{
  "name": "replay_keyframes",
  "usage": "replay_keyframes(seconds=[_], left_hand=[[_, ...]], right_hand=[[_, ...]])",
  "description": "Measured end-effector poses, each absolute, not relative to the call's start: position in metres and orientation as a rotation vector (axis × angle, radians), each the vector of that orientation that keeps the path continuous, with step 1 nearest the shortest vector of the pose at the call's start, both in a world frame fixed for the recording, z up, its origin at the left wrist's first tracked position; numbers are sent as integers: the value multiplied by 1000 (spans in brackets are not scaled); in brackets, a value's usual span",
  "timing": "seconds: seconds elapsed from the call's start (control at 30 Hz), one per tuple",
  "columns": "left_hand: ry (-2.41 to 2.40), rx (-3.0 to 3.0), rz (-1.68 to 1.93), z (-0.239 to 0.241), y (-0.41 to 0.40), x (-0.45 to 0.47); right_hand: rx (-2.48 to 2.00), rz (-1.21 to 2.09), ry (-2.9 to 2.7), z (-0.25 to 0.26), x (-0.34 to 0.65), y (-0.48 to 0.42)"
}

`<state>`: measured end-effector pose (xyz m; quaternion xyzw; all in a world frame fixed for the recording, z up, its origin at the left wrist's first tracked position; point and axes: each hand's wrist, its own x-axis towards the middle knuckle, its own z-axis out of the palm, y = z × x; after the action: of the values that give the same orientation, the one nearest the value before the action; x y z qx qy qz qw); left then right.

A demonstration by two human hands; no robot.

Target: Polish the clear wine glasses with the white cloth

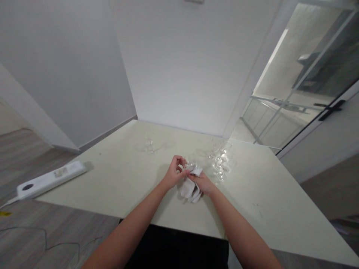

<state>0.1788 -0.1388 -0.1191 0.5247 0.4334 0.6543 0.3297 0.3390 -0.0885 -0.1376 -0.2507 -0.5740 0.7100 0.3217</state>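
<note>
A small clear glass (191,166) is held above the middle of the table. My left hand (176,174) curls at its left side, thumb and fingers closed on it. My right hand (204,183) grips a white cloth (187,189), which wraps the near and right side of the glass and hangs down towards the tabletop. The cloth and fingers hide much of the glass, so its full shape does not show. Just right of my hands, several clear glasses (221,160) stand close together. Farther left, another clear glass (150,144) stands apart on the table.
The pale table (117,183) reaches back to a white wall (182,74). A white power strip (53,179) lies at its left edge. A cable (46,239) runs along the floor at the lower left. A glazed door with a black handle (332,110) is on the right.
</note>
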Motion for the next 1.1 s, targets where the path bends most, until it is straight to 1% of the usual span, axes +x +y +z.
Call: replay_keyframes(seconds=[0.2, 0.37, 0.53, 0.7, 0.83, 0.9, 1.03, 1.1], left_hand=[[725, 1115, 1505, -120, -132, 179], [888, 1038, 1584, -118, -136, 176], [608, 1001, 1422, -113, -140, 175], [828, 1018, 1596, -117, -137, 178], [681, 1059, 1464, -114, -141, 177], [663, 1068, 1460, -113, -140, 176], [931, 1116, 1580, -120, -132, 178], [1057, 1158, 1568, -123, -130, 179]], right_hand=[[-720, 2056, -1478, -137, 346, -89], [-778, 1903, -1612, -135, 345, -90], [-702, 1957, -1655, -137, 344, -91], [-761, 1913, -1629, -140, 345, -89], [-769, 2052, -1602, -140, 349, -89], [-767, 2020, -1630, -139, 348, -89], [-838, 1815, -1654, -139, 343, -87], [-858, 1895, -1623, -140, 346, -85]])
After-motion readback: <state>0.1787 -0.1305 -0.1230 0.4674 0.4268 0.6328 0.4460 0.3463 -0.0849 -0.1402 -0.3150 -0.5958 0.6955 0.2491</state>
